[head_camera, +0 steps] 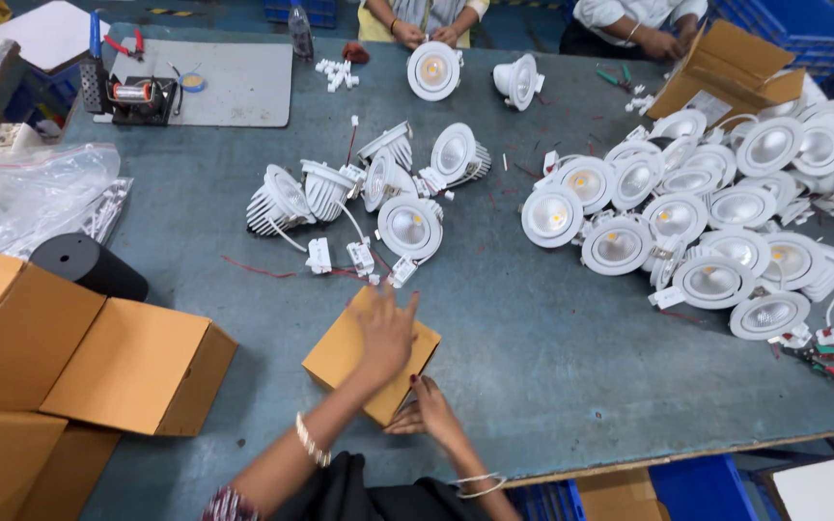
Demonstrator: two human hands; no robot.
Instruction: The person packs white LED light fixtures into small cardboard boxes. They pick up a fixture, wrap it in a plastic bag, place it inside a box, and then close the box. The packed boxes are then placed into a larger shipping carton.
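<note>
A small closed cardboard box (pixel 340 355) lies on the grey-blue table near the front edge. My left hand (pixel 385 333) rests flat on top of it, fingers spread toward the far side. My right hand (pixel 427 409) touches the box's near right corner with curled fingers. Just beyond the box lies a cluster of several white round downlights (pixel 378 188) with ribbed backs, wires and white connectors.
A large pile of white downlights (pixel 716 212) covers the right side. Several bigger cardboard boxes (pixel 127 367) stack at the left, with a black cylinder (pixel 84 262) and plastic bags behind. Two other people's hands work at the far edge (pixel 427 34). Cutters (pixel 827 365) lie at right.
</note>
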